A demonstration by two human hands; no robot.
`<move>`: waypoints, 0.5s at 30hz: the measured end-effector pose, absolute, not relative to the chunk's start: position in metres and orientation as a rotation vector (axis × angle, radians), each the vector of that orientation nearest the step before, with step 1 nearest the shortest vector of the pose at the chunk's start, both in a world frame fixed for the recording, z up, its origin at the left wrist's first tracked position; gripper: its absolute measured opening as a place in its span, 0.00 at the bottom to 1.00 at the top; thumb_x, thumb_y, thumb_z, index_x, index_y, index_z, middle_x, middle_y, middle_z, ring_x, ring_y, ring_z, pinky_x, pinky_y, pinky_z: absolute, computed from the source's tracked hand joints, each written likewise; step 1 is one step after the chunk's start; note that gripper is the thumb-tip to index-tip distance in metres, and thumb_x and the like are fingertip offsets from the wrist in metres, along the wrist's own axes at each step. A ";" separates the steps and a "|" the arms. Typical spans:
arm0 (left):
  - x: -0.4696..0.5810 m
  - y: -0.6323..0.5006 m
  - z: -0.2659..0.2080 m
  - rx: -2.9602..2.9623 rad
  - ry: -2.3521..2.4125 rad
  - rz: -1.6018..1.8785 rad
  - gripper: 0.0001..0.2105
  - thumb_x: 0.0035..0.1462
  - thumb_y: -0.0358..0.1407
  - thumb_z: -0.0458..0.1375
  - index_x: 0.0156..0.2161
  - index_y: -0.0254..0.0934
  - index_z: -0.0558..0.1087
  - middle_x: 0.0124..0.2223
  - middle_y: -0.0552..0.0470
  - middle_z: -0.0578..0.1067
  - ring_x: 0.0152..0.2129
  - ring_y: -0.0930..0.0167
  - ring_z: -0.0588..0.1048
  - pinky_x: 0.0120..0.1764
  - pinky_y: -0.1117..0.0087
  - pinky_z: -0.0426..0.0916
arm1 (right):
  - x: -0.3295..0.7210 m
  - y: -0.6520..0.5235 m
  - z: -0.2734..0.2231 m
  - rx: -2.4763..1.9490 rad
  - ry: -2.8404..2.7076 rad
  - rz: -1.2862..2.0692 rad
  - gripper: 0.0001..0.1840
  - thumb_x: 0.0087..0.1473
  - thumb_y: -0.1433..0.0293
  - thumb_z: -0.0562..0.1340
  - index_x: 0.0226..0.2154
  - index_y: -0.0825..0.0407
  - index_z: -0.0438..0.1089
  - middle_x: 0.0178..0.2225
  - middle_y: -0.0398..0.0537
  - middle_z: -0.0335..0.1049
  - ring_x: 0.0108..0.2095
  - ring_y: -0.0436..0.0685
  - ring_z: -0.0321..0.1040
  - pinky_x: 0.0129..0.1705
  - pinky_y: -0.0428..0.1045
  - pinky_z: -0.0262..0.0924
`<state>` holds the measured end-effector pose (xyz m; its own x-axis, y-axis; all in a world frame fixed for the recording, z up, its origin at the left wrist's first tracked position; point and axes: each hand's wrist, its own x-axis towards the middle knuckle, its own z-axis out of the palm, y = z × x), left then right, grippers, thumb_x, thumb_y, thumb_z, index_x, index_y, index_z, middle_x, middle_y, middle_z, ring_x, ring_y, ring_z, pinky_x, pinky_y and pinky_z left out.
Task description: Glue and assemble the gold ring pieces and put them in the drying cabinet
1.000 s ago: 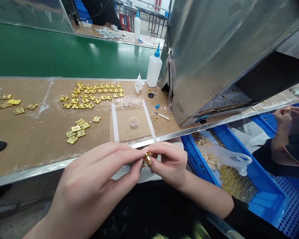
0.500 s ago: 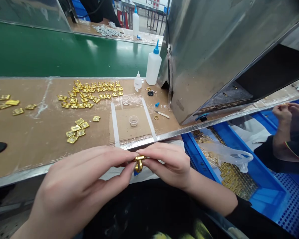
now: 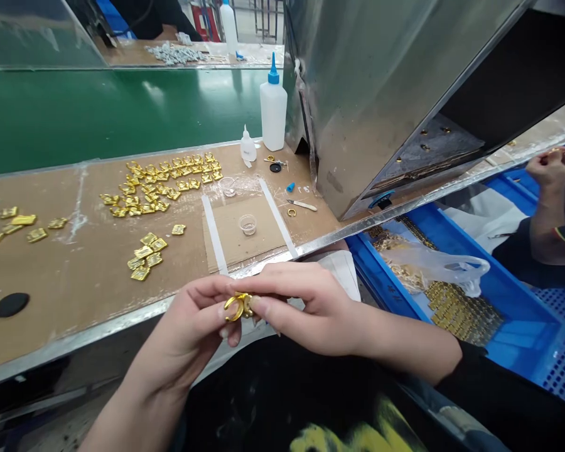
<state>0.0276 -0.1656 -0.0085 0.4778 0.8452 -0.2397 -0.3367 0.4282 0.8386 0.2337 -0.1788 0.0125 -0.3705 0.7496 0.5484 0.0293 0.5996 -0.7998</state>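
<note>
Counting across the cardboard-topped surface (image 3: 98,251), one finds six square gold plates (image 3: 144,252) clustered left of the cardboard pad (image 3: 223,238), a lone seventh plate (image 3: 179,230) beside them, two clear plastic cups (image 3: 247,225), two white tape strips (image 3: 215,232), one craft knife (image 3: 302,205) and one loose gold ring (image 3: 291,213) near the right end, and two dropper bottles (image 3: 274,116) at the far edge (the ringed gold pieces (image 3: 145,188) massed behind are too crowded to count). Just outside the near edge, one open-banded gold ring (image 3: 243,305) is pinched between both hands. The left hand (image 3: 195,323) has its fingertips closed around the band side, thumb and forefinger only a band's breadth apart; the right hand (image 3: 306,307) clamps the ring's head between thumb and forefinger. The band curves toward the left hand, the head faces the right thumb, and the long axis, from band to head, runs roughly left to right. One black disc (image 3: 10,305) lies by the near edge, far left.
</note>
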 end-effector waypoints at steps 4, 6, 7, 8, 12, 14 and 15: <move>0.034 -0.167 -0.010 0.699 0.690 0.753 0.15 0.49 0.42 0.80 0.38 0.36 0.86 0.19 0.61 0.62 0.15 0.84 0.51 0.19 0.85 0.67 | 0.236 -0.177 0.015 -0.637 -1.784 1.027 0.18 0.71 0.73 0.61 0.58 0.59 0.77 0.40 0.50 0.82 0.39 0.49 0.77 0.44 0.44 0.72; 0.036 -0.168 -0.011 0.658 0.660 0.730 0.13 0.50 0.41 0.79 0.35 0.36 0.85 0.18 0.63 0.58 0.15 0.84 0.48 0.20 0.86 0.67 | 0.236 -0.177 0.015 -0.648 -1.770 1.073 0.18 0.71 0.72 0.61 0.59 0.60 0.77 0.42 0.52 0.83 0.41 0.50 0.78 0.46 0.45 0.72; 0.037 -0.168 -0.010 0.634 0.647 0.727 0.13 0.50 0.41 0.79 0.34 0.36 0.85 0.18 0.63 0.57 0.15 0.84 0.46 0.20 0.86 0.67 | 0.236 -0.177 0.015 -0.652 -1.763 1.084 0.18 0.71 0.72 0.61 0.59 0.60 0.77 0.44 0.54 0.83 0.43 0.51 0.79 0.48 0.45 0.73; 0.039 -0.169 -0.010 0.609 0.635 0.726 0.13 0.50 0.42 0.80 0.32 0.36 0.84 0.18 0.63 0.57 0.15 0.84 0.46 0.20 0.86 0.67 | 0.236 -0.178 0.015 -0.654 -1.760 1.088 0.18 0.71 0.72 0.61 0.58 0.61 0.77 0.46 0.55 0.83 0.44 0.52 0.80 0.49 0.46 0.73; 0.042 -0.168 -0.009 0.564 0.618 0.730 0.16 0.48 0.42 0.81 0.28 0.36 0.81 0.18 0.63 0.60 0.14 0.85 0.45 0.19 0.86 0.66 | 0.236 -0.178 0.014 -0.659 -1.765 1.072 0.18 0.71 0.72 0.61 0.58 0.62 0.77 0.49 0.59 0.83 0.47 0.54 0.80 0.52 0.48 0.73; 0.042 -0.169 -0.008 0.609 0.637 0.750 0.16 0.47 0.43 0.81 0.30 0.35 0.81 0.17 0.63 0.60 0.13 0.85 0.48 0.19 0.86 0.65 | 0.236 -0.178 0.014 -0.664 -1.776 1.017 0.17 0.70 0.72 0.62 0.57 0.60 0.77 0.45 0.56 0.84 0.44 0.53 0.80 0.49 0.47 0.74; 0.041 -0.169 -0.008 0.648 0.657 0.779 0.17 0.47 0.44 0.81 0.31 0.35 0.82 0.17 0.62 0.62 0.13 0.85 0.52 0.19 0.85 0.65 | 0.235 -0.178 0.015 -0.670 -1.783 0.972 0.17 0.70 0.72 0.63 0.57 0.61 0.77 0.41 0.54 0.83 0.41 0.52 0.79 0.46 0.47 0.74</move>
